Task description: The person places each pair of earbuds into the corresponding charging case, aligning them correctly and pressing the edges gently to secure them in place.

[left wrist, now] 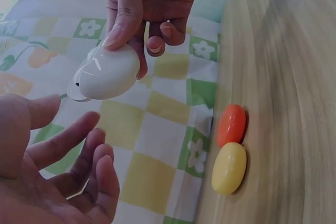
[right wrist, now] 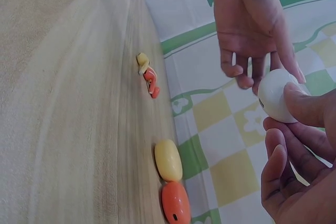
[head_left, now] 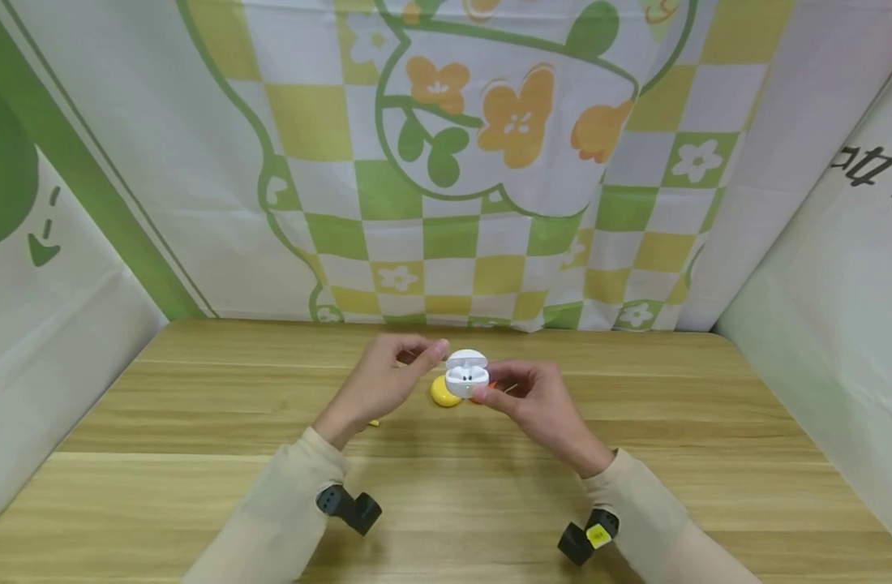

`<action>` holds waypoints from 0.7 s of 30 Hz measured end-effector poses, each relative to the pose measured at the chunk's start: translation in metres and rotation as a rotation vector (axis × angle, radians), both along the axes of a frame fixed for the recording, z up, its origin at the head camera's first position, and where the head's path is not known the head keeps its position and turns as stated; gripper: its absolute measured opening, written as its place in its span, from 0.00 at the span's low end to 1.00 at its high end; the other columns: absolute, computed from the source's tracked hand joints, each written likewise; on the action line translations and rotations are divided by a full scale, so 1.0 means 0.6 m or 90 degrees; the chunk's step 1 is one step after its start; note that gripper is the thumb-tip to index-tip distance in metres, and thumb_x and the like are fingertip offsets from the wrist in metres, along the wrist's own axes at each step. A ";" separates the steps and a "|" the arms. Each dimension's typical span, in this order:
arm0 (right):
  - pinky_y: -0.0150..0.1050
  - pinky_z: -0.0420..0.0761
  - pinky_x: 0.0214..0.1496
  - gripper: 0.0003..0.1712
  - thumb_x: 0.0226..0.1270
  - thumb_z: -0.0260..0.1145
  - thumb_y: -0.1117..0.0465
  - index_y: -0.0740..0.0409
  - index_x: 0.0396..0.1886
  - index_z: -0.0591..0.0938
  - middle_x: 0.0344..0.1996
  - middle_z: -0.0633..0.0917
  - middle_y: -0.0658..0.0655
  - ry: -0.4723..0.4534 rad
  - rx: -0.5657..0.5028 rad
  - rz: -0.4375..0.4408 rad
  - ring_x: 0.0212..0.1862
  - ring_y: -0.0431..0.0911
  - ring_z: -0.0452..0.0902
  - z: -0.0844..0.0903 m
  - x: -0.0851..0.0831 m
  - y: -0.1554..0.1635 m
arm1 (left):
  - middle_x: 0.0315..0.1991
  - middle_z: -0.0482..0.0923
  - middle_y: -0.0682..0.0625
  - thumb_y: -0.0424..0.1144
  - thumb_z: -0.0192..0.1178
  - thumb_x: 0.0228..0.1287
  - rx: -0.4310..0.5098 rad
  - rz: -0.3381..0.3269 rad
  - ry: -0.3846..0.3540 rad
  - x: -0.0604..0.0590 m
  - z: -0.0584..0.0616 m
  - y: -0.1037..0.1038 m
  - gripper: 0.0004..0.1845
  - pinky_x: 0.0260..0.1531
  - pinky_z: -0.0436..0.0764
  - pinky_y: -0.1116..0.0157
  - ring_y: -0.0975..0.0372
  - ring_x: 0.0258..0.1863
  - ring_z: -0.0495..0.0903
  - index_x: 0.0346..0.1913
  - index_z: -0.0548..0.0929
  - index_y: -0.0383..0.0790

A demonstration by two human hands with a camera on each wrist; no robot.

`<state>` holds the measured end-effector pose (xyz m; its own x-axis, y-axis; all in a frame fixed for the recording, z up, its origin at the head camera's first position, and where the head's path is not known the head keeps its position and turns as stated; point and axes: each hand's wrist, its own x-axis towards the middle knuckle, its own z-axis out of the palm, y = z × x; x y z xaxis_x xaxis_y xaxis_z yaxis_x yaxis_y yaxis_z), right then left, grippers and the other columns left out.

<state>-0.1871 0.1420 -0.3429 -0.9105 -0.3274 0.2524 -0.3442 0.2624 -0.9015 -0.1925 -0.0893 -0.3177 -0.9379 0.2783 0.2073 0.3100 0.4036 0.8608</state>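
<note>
My right hand holds a small white earbud case above the wooden table, thumb and fingers curled round its body. The lid stands open and two white earbuds sit inside. In the right wrist view the case rests between that thumb and fingers. My left hand hovers just left of the case with loosely bent fingers and holds nothing. Its index fingertip is close by the lid; I cannot tell if it touches. The left wrist view shows the case from below, with the left hand apart from it.
A yellow capsule and an orange capsule lie side by side on the table under the case. A small yellow-and-orange piece lies to the left near my left wrist. Patterned cloth walls enclose the back and both sides.
</note>
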 end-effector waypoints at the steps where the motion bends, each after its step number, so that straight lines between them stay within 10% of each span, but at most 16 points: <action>1: 0.36 0.82 0.36 0.12 0.63 0.76 0.63 0.62 0.45 0.89 0.37 0.90 0.56 0.000 0.001 -0.001 0.35 0.54 0.84 0.001 0.000 0.000 | 0.46 0.86 0.50 0.53 0.56 0.77 0.006 -0.011 -0.024 -0.002 -0.001 0.000 0.19 0.45 0.79 0.57 0.53 0.46 0.81 0.50 0.89 0.42; 9: 0.34 0.81 0.34 0.11 0.62 0.76 0.65 0.63 0.44 0.89 0.36 0.90 0.57 0.003 0.006 -0.002 0.31 0.47 0.83 0.004 0.004 -0.001 | 0.45 0.84 0.50 0.57 0.55 0.76 0.032 -0.048 -0.137 -0.008 -0.005 0.004 0.23 0.44 0.78 0.58 0.56 0.45 0.79 0.48 0.89 0.43; 21: 0.34 0.81 0.34 0.10 0.63 0.76 0.64 0.63 0.43 0.90 0.37 0.90 0.57 0.001 0.002 0.005 0.34 0.56 0.83 -0.003 0.001 0.001 | 0.45 0.85 0.51 0.50 0.60 0.75 0.041 -0.084 -0.108 -0.005 -0.007 0.006 0.18 0.47 0.77 0.58 0.55 0.47 0.79 0.51 0.87 0.40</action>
